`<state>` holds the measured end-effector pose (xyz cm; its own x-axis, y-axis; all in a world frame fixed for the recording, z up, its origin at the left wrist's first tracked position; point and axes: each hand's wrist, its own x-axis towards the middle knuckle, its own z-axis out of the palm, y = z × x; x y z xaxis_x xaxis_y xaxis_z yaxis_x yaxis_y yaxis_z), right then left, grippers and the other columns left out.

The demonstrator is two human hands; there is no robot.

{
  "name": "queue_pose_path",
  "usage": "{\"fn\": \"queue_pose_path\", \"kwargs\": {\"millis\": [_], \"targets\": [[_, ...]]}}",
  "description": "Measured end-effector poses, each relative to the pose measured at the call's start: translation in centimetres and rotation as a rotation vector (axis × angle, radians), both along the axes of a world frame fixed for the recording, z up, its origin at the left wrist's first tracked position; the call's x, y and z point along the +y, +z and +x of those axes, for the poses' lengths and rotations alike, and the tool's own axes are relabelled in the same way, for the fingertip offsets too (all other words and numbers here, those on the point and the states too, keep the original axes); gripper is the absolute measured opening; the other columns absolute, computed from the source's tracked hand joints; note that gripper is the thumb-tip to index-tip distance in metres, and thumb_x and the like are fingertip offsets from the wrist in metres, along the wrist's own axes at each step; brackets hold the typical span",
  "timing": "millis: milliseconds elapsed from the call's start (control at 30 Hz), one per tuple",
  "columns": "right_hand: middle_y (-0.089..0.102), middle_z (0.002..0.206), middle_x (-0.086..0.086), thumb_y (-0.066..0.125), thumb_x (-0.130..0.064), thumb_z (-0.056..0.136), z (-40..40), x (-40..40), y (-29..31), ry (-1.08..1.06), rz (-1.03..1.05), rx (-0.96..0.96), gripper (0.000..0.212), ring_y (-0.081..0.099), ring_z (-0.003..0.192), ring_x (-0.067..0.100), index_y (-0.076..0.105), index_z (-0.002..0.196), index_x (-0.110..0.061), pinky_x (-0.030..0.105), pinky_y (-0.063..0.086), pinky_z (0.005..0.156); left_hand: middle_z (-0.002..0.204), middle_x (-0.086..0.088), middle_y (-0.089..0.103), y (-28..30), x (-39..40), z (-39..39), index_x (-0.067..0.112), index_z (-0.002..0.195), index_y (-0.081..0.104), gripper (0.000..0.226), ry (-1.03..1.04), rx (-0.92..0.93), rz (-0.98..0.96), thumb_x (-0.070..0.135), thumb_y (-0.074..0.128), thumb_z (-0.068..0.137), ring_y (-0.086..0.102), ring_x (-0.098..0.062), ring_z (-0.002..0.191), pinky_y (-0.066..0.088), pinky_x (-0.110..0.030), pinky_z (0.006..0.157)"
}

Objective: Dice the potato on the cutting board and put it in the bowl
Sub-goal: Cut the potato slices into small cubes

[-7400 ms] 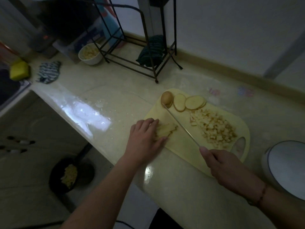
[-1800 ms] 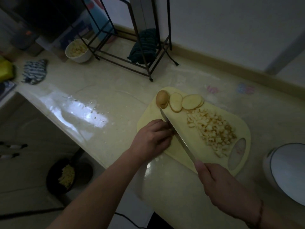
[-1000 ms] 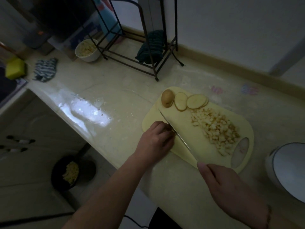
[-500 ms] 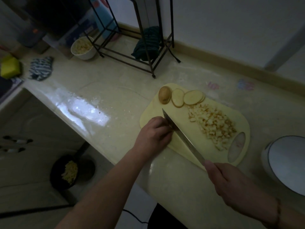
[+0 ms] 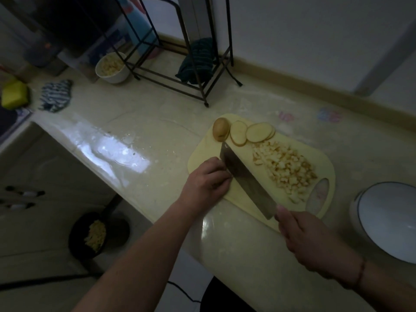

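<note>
The yellow cutting board lies askew, its near corner jutting past the counter edge. The left hand, fingers curled, presses down on its near-left part; what it covers is hidden. The right hand grips the cleaver — blade running from near-right to far-left, beside the knuckles. Diced potato is heaped right of the blade; slices and an end piece line the far edge. A white bowl stands near — right of the board.

Home kitchen — counter, sponge.
</note>
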<state>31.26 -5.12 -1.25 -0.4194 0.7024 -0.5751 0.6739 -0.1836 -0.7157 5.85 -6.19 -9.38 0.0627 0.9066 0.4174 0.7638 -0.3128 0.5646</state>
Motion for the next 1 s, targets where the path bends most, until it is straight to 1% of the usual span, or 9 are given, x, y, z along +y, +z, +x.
{"fn": "queue_pose_path", "kwargs": {"millis": [67,100,167,233,333,400,567,733,1000], "targets": [[0.04,0.046,-0.001,0.027,-0.066,0.088,-0.1,-0.2,0.3,-0.061,-0.145,0.026,0.062,0.033,0.035,0.011,0.046,0.065,-0.012,0.02,0.028,0.037,0.098,-0.011,0.066,0.0,-0.1,0.0,0.002,0.086,0.076,0.005,0.0,-0.006,-0.002,0.007,0.075,0.087,0.065,-0.022,0.094,0.055,-0.032,0.079],[0.04,0.047,0.0,0.027,-0.065,0.088,-0.3,-0.3,0.5,-0.053,-0.143,0.027,0.062,0.034,0.035,0.01,0.047,0.065,-0.012,0.019,0.027,0.036,0.099,-0.011,0.066,0.0,-0.1,0.0,0.002,0.087,0.076,0.005,0.002,-0.006,-0.002,0.007,0.075,0.087,0.065,-0.021,0.094,0.055,-0.03,0.08],[0.045,0.046,-0.003,0.022,-0.065,0.084,-0.8,-0.6,0.6,0.025,0.027,-0.017,0.065,0.039,0.035,0.005,0.047,0.06,-0.01,0.019,0.03,0.041,0.099,-0.011,0.066,0.2,-0.2,0.3,0.003,0.087,0.076,0.007,0.016,-0.002,0.001,0.009,0.073,0.088,0.065,-0.021,0.093,0.054,-0.027,0.08],[0.046,0.046,-0.003,0.02,-0.064,0.08,-1.2,-0.9,0.6,0.084,0.196,-0.057,0.061,0.043,0.043,0.006,0.044,0.053,-0.015,0.027,0.03,0.052,0.1,-0.012,0.067,0.2,-0.4,0.4,0.002,0.088,0.076,0.009,0.029,-0.001,0.006,0.01,0.072,0.088,0.066,-0.023,0.094,0.054,-0.029,0.08],[0.041,0.045,-0.003,0.021,-0.063,0.08,-1.4,-1.5,0.4,0.102,0.27,-0.067,0.058,0.04,0.048,0.005,0.04,0.05,-0.018,0.031,0.026,0.056,0.102,-0.014,0.066,0.0,-0.6,0.1,0.001,0.091,0.076,0.013,0.039,0.028,-0.014,0.013,0.072,0.089,0.064,-0.028,0.096,0.053,-0.035,0.081],[0.042,0.044,-0.002,0.021,-0.066,0.08,-1.3,-1.8,0.3,0.098,0.28,-0.048,0.06,0.04,0.048,0.007,0.039,0.05,-0.017,0.031,0.027,0.056,0.102,-0.015,0.066,0.0,-0.9,-0.2,0.0,0.092,0.075,0.013,0.033,0.054,-0.01,0.012,0.073,0.088,0.063,-0.03,0.097,0.052,-0.037,0.082],[0.047,0.047,-0.004,0.024,-0.064,0.082,-1.5,-2.3,0.4,0.105,0.276,0.001,0.059,0.045,0.051,0.006,0.037,0.051,-0.016,0.022,0.036,0.058,0.101,-0.014,0.067,-0.1,-1.3,-0.6,0.001,0.092,0.075,0.014,0.054,0.076,-0.018,0.013,0.069,0.09,0.063,-0.03,0.095,0.053,-0.04,0.078],[0.048,0.048,-0.002,0.019,-0.068,0.08,-1.2,-2.5,0.2,0.127,0.308,-0.019,0.063,0.046,0.052,0.007,0.043,0.054,-0.016,0.026,0.035,0.059,0.099,-0.014,0.067,-0.3,-1.1,-0.4,0.002,0.091,0.076,0.012,0.061,0.062,-0.016,0.012,0.072,0.087,0.063,-0.03,0.092,0.052,-0.037,0.078],[0.054,0.052,-0.018,0.02,-0.068,0.08,-0.5,-2.6,0.7,0.116,0.264,-0.029,0.062,0.05,0.055,0.002,0.044,0.053,-0.017,0.022,0.039,0.063,0.096,-0.014,0.067,-0.7,-0.8,-0.2,0.001,0.083,0.073,0.006,0.072,0.035,0.009,0.006,0.075,0.082,0.063,-0.029,0.09,0.05,-0.034,0.08]]}}
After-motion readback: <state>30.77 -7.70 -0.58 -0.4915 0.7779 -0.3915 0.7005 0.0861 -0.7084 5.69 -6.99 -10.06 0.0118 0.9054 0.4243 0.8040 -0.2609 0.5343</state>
